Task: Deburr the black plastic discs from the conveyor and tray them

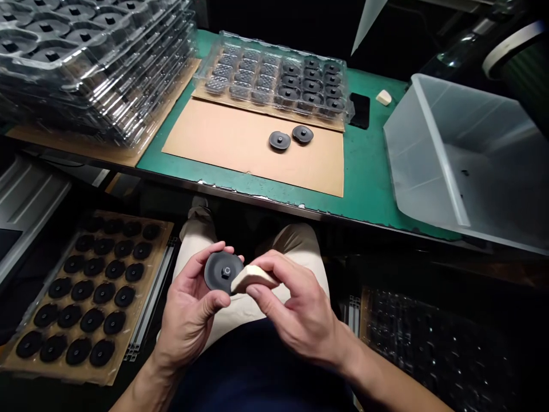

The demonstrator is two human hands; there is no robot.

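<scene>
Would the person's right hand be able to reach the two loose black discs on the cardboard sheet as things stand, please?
Probably yes: nothing lies between the right hand and the two discs, though it holds a beige block against the disc in the left hand.

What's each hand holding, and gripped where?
Left hand holds a black disc by its rim, thumb and fingers around the edge. Right hand pinches a beige block at its rear end, tip against the disc.

light: overhead, bright on your green bench [369, 166] at 12 | dim below the edge, 5 and 9 near black | glare: clear trays [98, 63] at 10 | edges bowed, corners soft
</scene>
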